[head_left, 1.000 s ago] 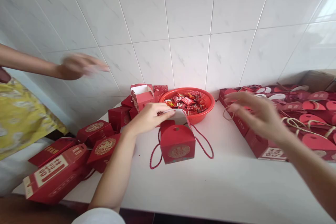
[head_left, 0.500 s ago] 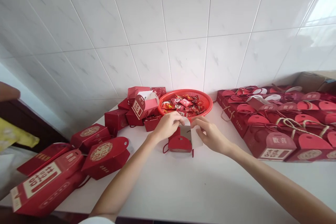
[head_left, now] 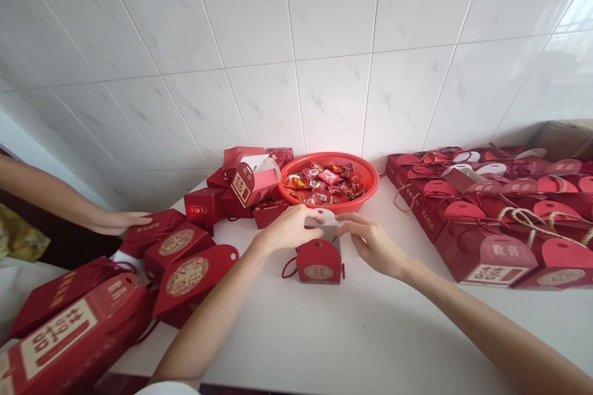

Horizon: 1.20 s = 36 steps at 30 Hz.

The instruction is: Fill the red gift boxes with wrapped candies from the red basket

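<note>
A small red gift box (head_left: 319, 262) with a gold round emblem stands on the white counter (head_left: 259, 327), just below my hands. My left hand (head_left: 290, 228) and my right hand (head_left: 370, 245) meet above it, both fingers pinching its white-lined top flap (head_left: 324, 220). A thin red cord shows at the box's left side. Behind my hands sits a red plastic basket (head_left: 328, 160) full of red-wrapped sweets (head_left: 322, 184). A co-worker's hand (head_left: 123, 222) rests on a red box (head_left: 155, 232) at the left.
Several red boxes lie heaped at the left (head_left: 185, 278) and behind my left hand (head_left: 222, 197). Rows of red boxes with rope handles (head_left: 491, 222) fill the right side, by a cardboard carton (head_left: 563, 139). White tiles (head_left: 296, 43) rise behind the counter.
My hands have come together on the box top, and its flap is folded lower. The cords no longer spread out. The co-worker's hand has come down onto the left pile.
</note>
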{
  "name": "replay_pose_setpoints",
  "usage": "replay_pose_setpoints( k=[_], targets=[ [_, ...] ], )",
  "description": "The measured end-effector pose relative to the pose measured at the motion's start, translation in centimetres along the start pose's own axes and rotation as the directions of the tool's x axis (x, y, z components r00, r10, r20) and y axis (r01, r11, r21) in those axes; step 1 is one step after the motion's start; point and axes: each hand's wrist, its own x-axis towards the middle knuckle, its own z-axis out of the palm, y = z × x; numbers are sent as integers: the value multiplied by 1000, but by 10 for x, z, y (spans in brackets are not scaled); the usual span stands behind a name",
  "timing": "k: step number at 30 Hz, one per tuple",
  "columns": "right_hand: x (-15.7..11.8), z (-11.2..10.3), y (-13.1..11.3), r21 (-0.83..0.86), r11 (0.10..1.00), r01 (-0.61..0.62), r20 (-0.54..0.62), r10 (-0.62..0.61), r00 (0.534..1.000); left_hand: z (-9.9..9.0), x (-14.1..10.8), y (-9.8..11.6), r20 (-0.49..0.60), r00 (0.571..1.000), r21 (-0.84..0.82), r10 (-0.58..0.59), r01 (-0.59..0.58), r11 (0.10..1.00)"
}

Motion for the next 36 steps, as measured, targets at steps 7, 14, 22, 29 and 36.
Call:
replay_pose_setpoints(
  k=[7,14,22,29,36],
  targets=[
    [5,1,-7,-8,997,72,73,-72,995,6,5,4,-11,995,29,-101,101,994],
    [6,-19,5,-43,999,-26,141,32,990,-32,-11,-8,203,979,-62,21,-9,998],
    [7,-21,-14,-192,981,-43,220,85,972,-28,-10,-5,335,933,133,-131,91,987],
    [3,-35,-22,24,998,52,429,-57,901,-17,-9,-2,316,946,99,-68,38,994],
    [-15,-28,-11,-169,934,316,223,-276,935,-8,-3,-6,196,975,61,-107,97,993]
  ],
)
